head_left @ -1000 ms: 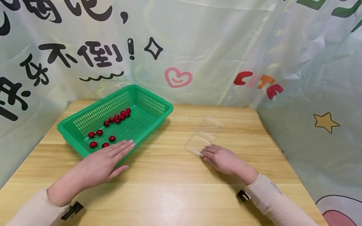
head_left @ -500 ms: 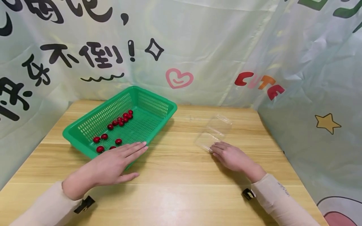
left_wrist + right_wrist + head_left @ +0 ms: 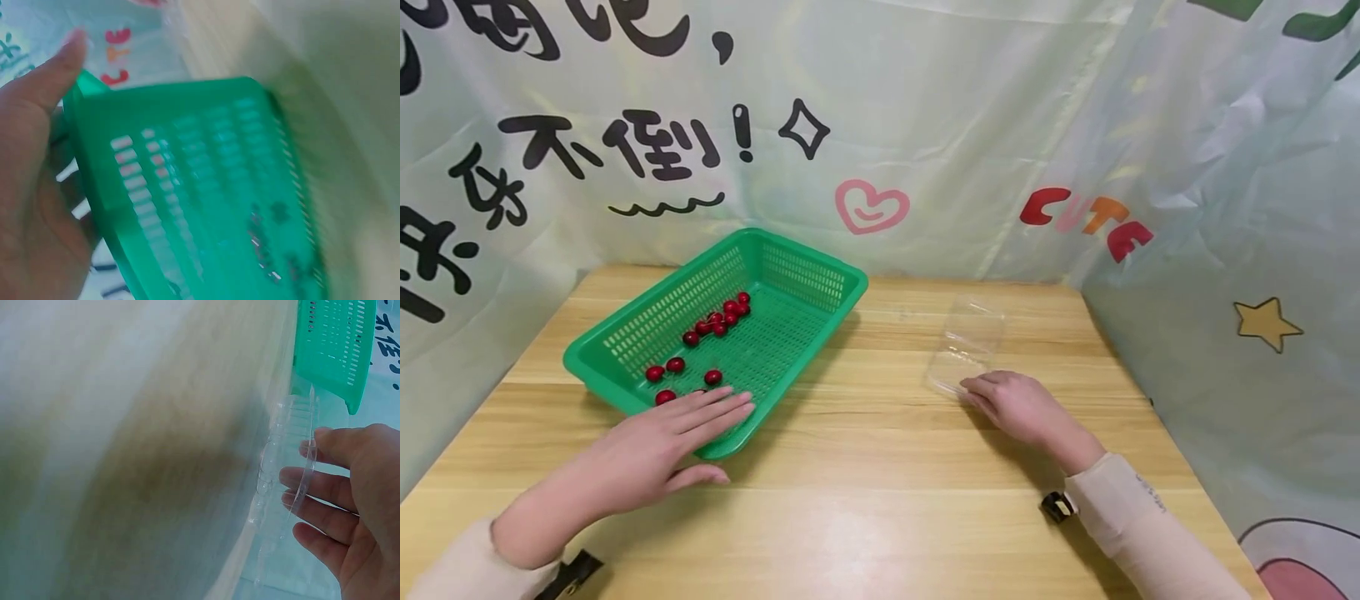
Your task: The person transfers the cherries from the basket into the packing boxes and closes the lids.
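Note:
My left hand (image 3: 655,450) lies over the near side of a green plastic basket (image 3: 805,279), palm down with fingers straight. In the left wrist view its thumb stands beside the basket's rim (image 3: 103,225). Several dark red cherries (image 3: 712,377) lie in the basket, some in a cluster and some apart; the hand partly hides the nearest. To the right, my right hand (image 3: 1018,408) grips the near edge of a clear plastic container (image 3: 973,325) on the table. In the right wrist view the thumb and fingers sit around the container's rim (image 3: 310,465).
The wooden table (image 3: 865,508) reaches back to a pale printed cloth (image 3: 955,150), which also hangs along the left and right sides. Black wrist cameras (image 3: 1057,506) sit at both cuffs. The basket stands at the table's back left, close to the cloth.
The basket has shifted slightly right since a second ago. The clear container has moved right and turned, the right hand staying on it. Lately my left hand has drawn back to the left.

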The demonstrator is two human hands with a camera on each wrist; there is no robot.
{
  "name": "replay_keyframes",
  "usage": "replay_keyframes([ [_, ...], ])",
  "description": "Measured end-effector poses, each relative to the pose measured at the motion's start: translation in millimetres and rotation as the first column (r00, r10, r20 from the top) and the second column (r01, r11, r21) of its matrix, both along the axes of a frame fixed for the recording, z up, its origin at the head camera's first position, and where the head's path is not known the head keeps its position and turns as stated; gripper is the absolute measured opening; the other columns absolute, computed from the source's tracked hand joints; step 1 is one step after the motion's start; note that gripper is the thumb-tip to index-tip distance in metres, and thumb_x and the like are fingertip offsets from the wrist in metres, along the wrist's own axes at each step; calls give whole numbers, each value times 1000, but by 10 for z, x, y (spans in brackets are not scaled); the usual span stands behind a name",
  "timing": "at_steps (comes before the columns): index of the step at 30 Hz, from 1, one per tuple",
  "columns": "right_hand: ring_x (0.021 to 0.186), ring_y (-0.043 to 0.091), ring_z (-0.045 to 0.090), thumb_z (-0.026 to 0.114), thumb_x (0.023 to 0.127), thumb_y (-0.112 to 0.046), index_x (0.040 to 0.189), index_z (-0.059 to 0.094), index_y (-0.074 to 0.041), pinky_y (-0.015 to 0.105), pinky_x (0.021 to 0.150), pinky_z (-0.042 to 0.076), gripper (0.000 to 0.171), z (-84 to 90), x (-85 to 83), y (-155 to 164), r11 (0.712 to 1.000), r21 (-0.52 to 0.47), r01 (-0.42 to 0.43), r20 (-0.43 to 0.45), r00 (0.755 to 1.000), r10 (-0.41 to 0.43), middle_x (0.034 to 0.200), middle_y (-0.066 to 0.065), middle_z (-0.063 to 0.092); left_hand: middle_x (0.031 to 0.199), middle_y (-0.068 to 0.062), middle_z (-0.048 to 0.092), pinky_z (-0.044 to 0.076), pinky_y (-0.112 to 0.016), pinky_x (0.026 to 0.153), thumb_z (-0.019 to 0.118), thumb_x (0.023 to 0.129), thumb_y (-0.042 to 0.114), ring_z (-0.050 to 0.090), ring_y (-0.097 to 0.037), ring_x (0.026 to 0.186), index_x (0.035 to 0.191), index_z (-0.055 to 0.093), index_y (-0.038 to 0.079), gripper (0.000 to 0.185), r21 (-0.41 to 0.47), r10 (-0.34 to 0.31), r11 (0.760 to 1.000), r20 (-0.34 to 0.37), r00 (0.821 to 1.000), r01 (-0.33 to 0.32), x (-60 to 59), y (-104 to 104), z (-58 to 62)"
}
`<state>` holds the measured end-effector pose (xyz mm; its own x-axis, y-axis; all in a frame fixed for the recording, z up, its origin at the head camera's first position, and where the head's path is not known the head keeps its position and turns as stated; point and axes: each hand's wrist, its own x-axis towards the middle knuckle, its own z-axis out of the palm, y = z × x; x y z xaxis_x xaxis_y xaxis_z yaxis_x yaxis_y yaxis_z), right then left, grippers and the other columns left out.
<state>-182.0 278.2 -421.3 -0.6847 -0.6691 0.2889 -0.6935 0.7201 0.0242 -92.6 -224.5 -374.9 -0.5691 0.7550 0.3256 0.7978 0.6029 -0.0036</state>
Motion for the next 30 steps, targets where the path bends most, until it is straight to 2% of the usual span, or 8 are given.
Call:
replay_keyframes([
  [2,91,28,69,70,89,-12,110,72,-6,45,78,56,22,8,-6,10,1000,-1,-6,-12,1000,6,100,9,72,149,1,46,14,-21,116,61,92,51,44,-23,135,148,45,16,68,33,-14,999,-20,1000,15,28,-103,-27],
  [7,89,28,69,71,88,-9,109,72,-5,44,76,57,21,20,-19,23,1000,2,1,-8,1000,-1,99,10,72,142,1,53,19,-28,117,39,104,46,40,-16,137,140,56,13,51,97,-41,994,-84,996,49,49,-260,-95],
  [11,89,28,69,70,88,-7,110,72,-4,44,75,57,22,25,-27,43,1000,7,8,1,1000,-8,100,11,72,139,1,56,23,-29,116,34,107,38,43,-15,135,135,60,12,47,123,-77,988,-145,986,95,25,-267,-122],
  [20,89,29,69,69,89,-6,110,72,-3,45,75,57,22,9,-54,181,999,15,37,17,999,-37,101,12,71,134,0,61,24,-27,115,31,108,37,59,-27,120,137,59,14,47,144,-125,978,-165,978,149,-32,-101,-130],
  [25,91,30,69,69,89,-7,109,72,-3,46,76,56,21,17,-55,259,998,16,58,33,998,-58,102,12,71,137,0,58,25,-25,114,31,108,37,56,-24,124,138,58,13,47,149,-156,973,-135,978,176,-73,34,-140],
  [30,92,31,69,69,90,-7,109,71,-2,47,78,56,20,35,-51,293,998,20,67,43,997,-67,103,13,71,137,-2,58,33,-30,111,32,108,33,57,-24,122,137,58,10,45,168,-206,959,-136,969,228,-123,194,-145],
])
